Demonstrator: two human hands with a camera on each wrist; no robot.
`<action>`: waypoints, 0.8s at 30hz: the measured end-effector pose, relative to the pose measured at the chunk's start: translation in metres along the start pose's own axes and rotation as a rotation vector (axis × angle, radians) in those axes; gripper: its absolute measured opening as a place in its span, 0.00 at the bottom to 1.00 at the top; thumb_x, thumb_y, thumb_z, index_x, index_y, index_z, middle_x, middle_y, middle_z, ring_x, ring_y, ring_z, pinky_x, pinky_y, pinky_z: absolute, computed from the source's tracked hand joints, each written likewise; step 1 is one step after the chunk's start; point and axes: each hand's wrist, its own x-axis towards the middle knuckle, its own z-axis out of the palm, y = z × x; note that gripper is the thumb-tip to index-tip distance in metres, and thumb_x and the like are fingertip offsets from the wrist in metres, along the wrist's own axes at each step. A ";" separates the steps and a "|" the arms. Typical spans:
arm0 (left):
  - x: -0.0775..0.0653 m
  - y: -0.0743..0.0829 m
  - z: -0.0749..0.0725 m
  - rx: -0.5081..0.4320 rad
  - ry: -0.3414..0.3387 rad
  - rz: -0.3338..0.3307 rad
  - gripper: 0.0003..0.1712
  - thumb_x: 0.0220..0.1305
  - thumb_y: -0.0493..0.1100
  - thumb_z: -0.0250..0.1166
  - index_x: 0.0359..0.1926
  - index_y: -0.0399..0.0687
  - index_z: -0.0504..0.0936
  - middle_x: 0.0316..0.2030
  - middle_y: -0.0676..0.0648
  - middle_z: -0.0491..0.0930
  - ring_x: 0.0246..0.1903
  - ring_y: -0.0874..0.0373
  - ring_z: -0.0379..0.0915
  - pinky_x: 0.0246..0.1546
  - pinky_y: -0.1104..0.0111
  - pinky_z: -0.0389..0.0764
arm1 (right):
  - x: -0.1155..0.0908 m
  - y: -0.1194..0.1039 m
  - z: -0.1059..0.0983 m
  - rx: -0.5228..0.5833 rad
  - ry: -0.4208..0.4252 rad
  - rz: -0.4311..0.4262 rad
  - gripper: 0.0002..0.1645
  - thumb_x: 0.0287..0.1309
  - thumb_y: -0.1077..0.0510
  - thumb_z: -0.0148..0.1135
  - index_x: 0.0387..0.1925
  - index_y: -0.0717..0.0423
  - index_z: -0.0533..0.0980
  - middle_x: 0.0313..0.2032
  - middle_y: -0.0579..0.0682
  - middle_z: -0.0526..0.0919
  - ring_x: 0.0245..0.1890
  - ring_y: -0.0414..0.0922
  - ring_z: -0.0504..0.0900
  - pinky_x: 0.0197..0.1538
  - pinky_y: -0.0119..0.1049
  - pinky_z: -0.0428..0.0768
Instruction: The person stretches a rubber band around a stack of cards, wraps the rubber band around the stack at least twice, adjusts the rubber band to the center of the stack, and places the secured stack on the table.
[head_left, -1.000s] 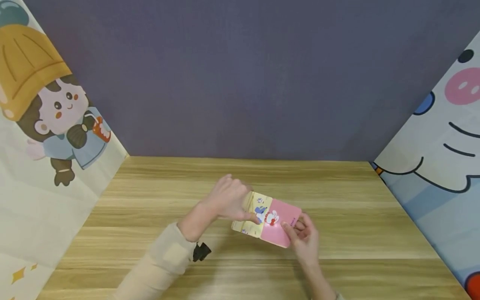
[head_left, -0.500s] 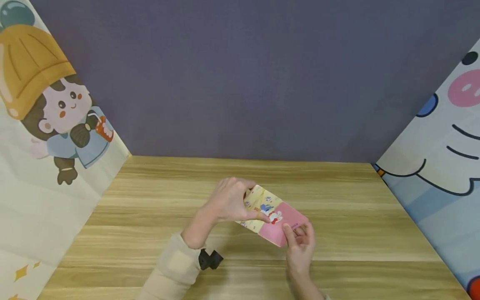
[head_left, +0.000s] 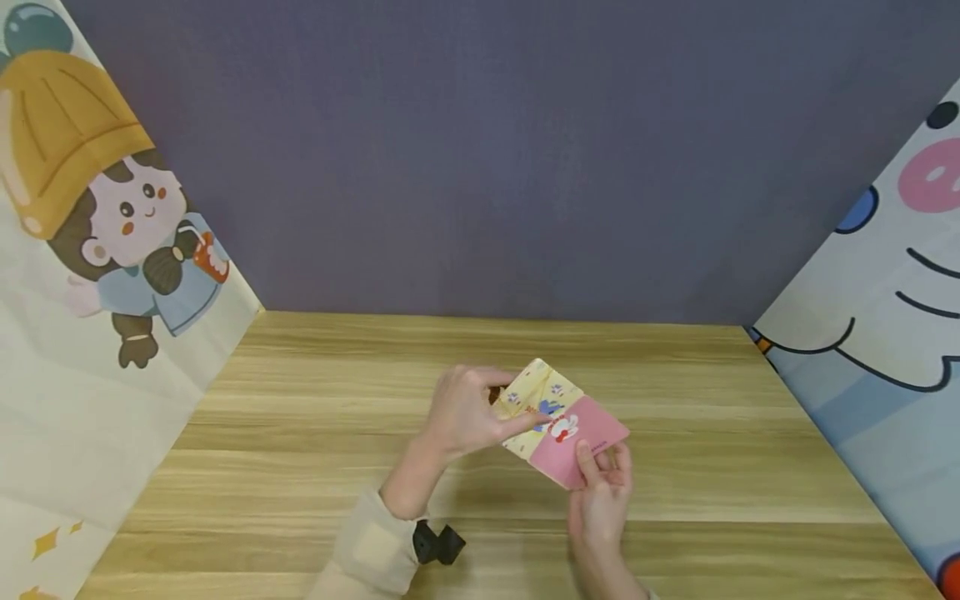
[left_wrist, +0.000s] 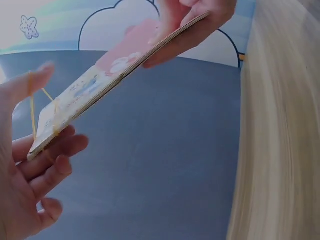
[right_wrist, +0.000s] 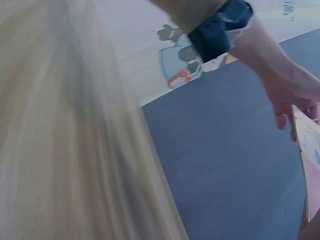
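Observation:
A small notebook [head_left: 588,429], half pink and half pale yellow with cartoon animals, is held tilted above the table between both hands. My right hand [head_left: 602,504] grips its pink end, thumb on the cover and fingers behind. A thin yellow rubber band [left_wrist: 33,112] loops around the yellow end. My left hand [head_left: 465,414] has its thumb [left_wrist: 42,75] hooked in that band, pulling it up off the cover. The other left fingers [left_wrist: 55,175] curl below the notebook's yellow end. In the right wrist view only part of the notebook [right_wrist: 311,150] shows at the right edge.
The wood-grain table [head_left: 337,375] lies beneath the hands. A dark grey-blue panel [head_left: 480,167] stands behind it. Cartoon-printed sheets [head_left: 60,417] flank both sides. A black wrist device [head_left: 438,543] sits on the left wrist.
The notebook has turned counter-clockwise, with its yellow end rising toward the back panel. My left hand has shifted right with it, its thumb reaching over the cover. The right hand keeps its grip.

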 end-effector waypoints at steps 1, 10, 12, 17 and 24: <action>-0.001 0.000 0.001 -0.014 0.031 -0.001 0.18 0.39 0.59 0.70 0.28 0.54 0.85 0.11 0.64 0.70 0.11 0.73 0.57 0.09 0.80 0.58 | 0.000 -0.001 0.001 0.010 0.013 0.013 0.13 0.55 0.75 0.49 0.40 0.60 0.69 0.40 0.53 0.80 0.40 0.46 0.79 0.44 0.39 0.77; -0.011 0.003 0.013 -0.014 0.226 0.027 0.24 0.38 0.63 0.69 0.24 0.48 0.77 0.16 0.58 0.74 0.15 0.69 0.63 0.15 0.80 0.63 | 0.005 -0.007 0.009 0.050 0.107 0.165 0.13 0.57 0.73 0.47 0.42 0.57 0.68 0.42 0.52 0.78 0.42 0.45 0.77 0.46 0.37 0.76; -0.014 0.004 0.014 -0.010 0.236 0.034 0.26 0.41 0.65 0.66 0.22 0.49 0.71 0.16 0.57 0.70 0.16 0.67 0.62 0.16 0.80 0.64 | 0.008 -0.007 0.009 0.079 0.125 0.190 0.13 0.58 0.73 0.46 0.41 0.56 0.68 0.41 0.52 0.78 0.42 0.44 0.77 0.45 0.35 0.77; -0.022 0.010 0.014 0.042 0.206 0.076 0.31 0.45 0.72 0.56 0.24 0.49 0.65 0.19 0.56 0.66 0.20 0.64 0.62 0.25 0.76 0.65 | 0.013 -0.008 0.007 0.146 0.142 0.225 0.13 0.58 0.74 0.46 0.41 0.56 0.68 0.41 0.51 0.77 0.42 0.43 0.77 0.45 0.33 0.77; -0.029 0.019 0.013 0.182 0.198 0.271 0.37 0.45 0.77 0.49 0.29 0.47 0.66 0.30 0.51 0.65 0.33 0.58 0.64 0.35 0.66 0.64 | 0.019 -0.016 0.006 0.224 0.172 0.289 0.14 0.57 0.73 0.47 0.42 0.56 0.68 0.42 0.51 0.77 0.42 0.44 0.77 0.47 0.34 0.76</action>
